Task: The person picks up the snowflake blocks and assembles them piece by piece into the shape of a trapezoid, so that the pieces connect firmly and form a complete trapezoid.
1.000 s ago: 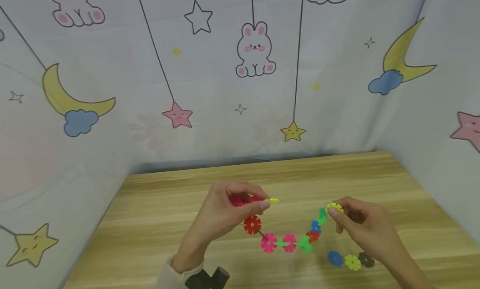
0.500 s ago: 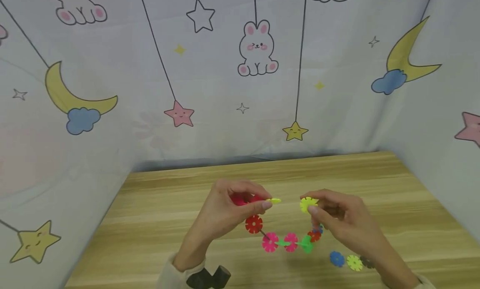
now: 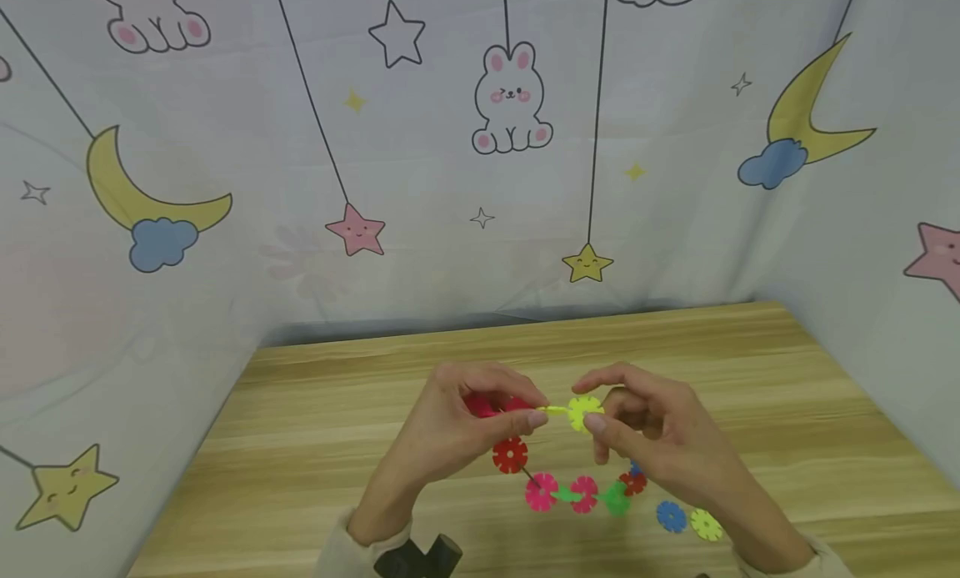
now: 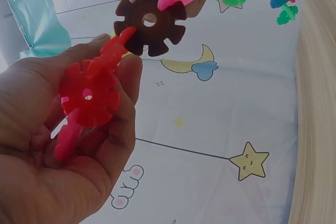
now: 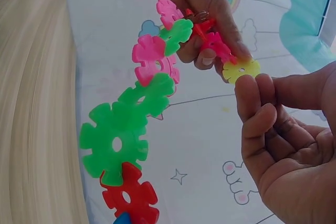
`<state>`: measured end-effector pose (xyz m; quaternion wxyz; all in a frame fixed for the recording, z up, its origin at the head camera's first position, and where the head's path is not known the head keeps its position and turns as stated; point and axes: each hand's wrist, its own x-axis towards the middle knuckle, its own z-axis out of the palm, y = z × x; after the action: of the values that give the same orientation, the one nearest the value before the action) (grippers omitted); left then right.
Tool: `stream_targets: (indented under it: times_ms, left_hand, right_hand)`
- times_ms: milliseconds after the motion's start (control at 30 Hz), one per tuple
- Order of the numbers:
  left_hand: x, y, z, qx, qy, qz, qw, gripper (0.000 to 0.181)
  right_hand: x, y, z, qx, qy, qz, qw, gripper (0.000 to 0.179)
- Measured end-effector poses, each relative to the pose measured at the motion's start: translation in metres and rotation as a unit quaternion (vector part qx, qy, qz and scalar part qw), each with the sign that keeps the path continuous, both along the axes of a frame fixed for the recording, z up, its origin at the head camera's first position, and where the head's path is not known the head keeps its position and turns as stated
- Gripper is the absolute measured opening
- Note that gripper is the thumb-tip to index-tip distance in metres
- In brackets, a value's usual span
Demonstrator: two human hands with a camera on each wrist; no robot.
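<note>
My left hand (image 3: 476, 407) pinches a yellow snowflake disc at one end of a chain of notched plastic discs. From that hand the chain runs through a red disc (image 4: 90, 95), a dark brown disc (image 4: 149, 20), pink discs (image 3: 542, 492) and green discs (image 5: 116, 142), then red and blue, to a small green disc (image 4: 286, 14) at its far end. My right hand (image 3: 663, 432) holds another yellow disc (image 3: 585, 413) between thumb and fingers, its edge against the left hand's yellow disc (image 5: 241, 70). In the right wrist view, fingers hide the right hand's disc.
A loose blue disc (image 3: 671, 517) and a loose yellow disc (image 3: 706, 525) lie on the wooden table (image 3: 337, 461), right of the chain. A printed white curtain (image 3: 420, 144) surrounds the table at the back and sides.
My right hand has moved left with its yellow disc, from near the chain's green end to the yellow disc in my left hand. The right arm now covers the loose dark disc.
</note>
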<state>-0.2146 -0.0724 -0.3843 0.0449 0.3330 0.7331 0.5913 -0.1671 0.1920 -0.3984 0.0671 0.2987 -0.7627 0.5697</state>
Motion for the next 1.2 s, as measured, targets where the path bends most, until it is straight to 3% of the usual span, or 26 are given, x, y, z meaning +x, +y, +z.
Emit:
stream_targets:
  times_ms: [300, 500, 800, 1000, 1200]
  left_hand:
    - [-0.001, -0.001, -0.001, 0.006, 0.024, -0.016, 0.9996, 0.009]
    - [0.001, 0.001, -0.002, 0.006, 0.031, -0.021, 0.9993, 0.009]
    - [0.008, 0.010, -0.001, 0.016, 0.059, 0.004, 0.9981, 0.008]
    - [0.008, 0.009, 0.000, -0.013, 0.069, 0.019, 0.9974, 0.010]
    - [0.011, 0.007, 0.004, -0.072, 0.137, 0.052, 0.9865, 0.022]
  right_hand:
    - [-0.005, 0.000, -0.008, -0.048, 0.000, 0.046, 0.9978, 0.032]
    - [-0.005, -0.002, -0.009, -0.065, -0.014, 0.047, 0.9967, 0.031]
    - [-0.002, -0.008, -0.011, -0.068, 0.012, 0.012, 0.9976, 0.030]
    - [-0.003, -0.011, -0.013, -0.066, 0.024, 0.006, 0.9975, 0.035]
    - [-0.003, -0.014, -0.012, -0.057, -0.004, -0.008, 0.9984, 0.045]
